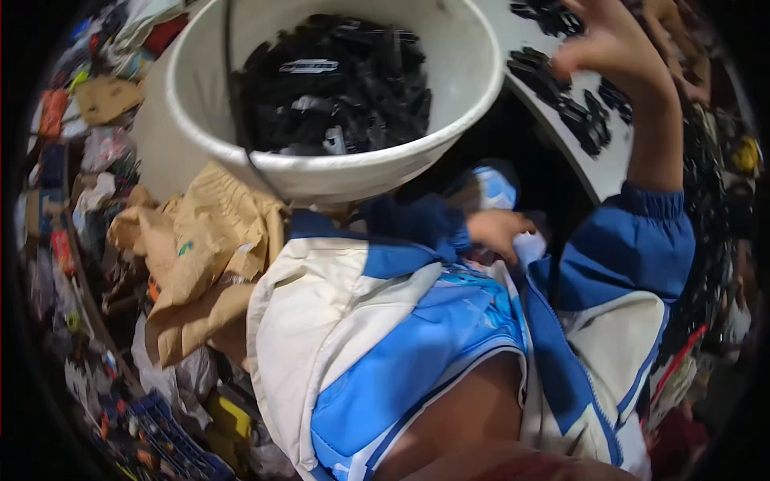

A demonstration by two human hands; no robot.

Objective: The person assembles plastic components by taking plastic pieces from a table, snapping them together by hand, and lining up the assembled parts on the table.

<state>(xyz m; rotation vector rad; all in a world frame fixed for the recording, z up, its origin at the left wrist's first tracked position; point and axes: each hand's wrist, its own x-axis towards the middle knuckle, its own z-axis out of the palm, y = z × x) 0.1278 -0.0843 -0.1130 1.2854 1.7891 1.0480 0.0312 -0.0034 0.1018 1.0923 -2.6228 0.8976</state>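
My right hand (616, 50) is raised at the upper right, over a pale table top (595, 160) with several small black plastic pieces (579, 120) on it. Its thumb and fingers are apart with nothing visible between them; the upper edge cuts off part of the hand. My left hand (495, 231) rests low by my lap, its fingers loosely apart beside a pale, blurred thing (529, 247) that I cannot make out. Just ahead stands a large white bucket (337, 170), partly filled with black plastic pieces (353, 88) and a few shiny grey ones.
A thin dark cord (228, 72) runs across the bucket's left side. Crumpled brown paper (216, 248) lies left of my jacket. Bags, cardboard (108, 99) and a dark blue crate (172, 441) crowd the left side. Black clutter (706, 240) fills the right side.
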